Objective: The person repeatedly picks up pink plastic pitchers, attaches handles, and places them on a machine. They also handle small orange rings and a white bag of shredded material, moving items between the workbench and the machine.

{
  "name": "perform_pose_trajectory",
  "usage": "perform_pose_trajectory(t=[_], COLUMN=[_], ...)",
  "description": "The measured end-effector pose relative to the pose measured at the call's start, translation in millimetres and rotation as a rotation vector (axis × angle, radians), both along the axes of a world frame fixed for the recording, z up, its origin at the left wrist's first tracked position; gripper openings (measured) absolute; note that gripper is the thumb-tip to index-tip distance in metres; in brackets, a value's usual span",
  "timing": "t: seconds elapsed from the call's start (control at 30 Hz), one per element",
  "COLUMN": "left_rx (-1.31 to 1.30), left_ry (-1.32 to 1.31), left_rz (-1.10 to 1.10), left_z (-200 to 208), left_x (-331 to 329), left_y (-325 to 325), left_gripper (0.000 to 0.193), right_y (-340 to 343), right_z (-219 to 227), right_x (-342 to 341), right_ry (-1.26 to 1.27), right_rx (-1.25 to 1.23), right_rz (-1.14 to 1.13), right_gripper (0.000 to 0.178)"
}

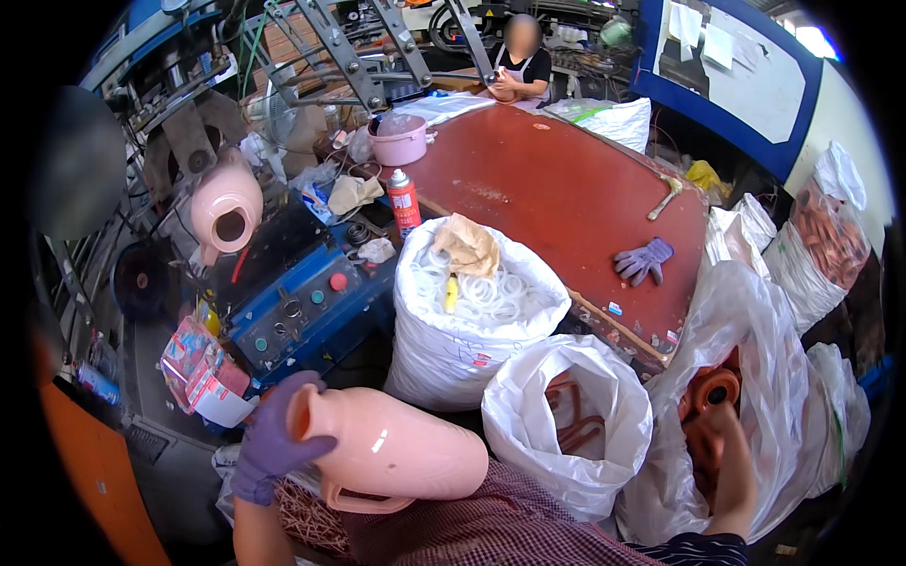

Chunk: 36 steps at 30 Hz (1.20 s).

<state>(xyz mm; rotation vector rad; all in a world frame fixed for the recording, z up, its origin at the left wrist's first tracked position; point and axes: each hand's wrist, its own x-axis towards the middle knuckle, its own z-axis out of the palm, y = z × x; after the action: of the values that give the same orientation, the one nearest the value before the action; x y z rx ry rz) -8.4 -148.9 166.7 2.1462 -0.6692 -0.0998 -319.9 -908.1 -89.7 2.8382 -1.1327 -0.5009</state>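
Observation:
My left hand, in a purple glove, grips the neck of a pink plastic jug body. The jug lies on its side across my lap, its open mouth toward the left and its handle underneath. My bare right hand reaches into a large clear plastic bag of reddish-brown parts. Its fingers are closed at a reddish-brown part with a round opening; the fingertips are partly hidden. Another pink jug body hangs mouth down on the machine at the left.
A white sack of clear rings and a white bag with brown handle-like pieces stand before me. A purple glove lies on the red table, near a spray can and pink tub. A control panel is left; a person sits beyond.

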Motion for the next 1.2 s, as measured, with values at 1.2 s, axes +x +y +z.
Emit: perform_pose_trajectory(t=[1.2], left_rx=[-1.038], left_ry=[0.352], left_rz=[0.721], left_z=[-199.3], left_x=[-165.9], left_y=[86.0], left_gripper=[0.047], right_y=[475.1], right_z=[162.9], right_x=[330.4], right_ry=[-1.02], right_rx=[1.104], right_rz=[0.936], right_gripper=[0.039])
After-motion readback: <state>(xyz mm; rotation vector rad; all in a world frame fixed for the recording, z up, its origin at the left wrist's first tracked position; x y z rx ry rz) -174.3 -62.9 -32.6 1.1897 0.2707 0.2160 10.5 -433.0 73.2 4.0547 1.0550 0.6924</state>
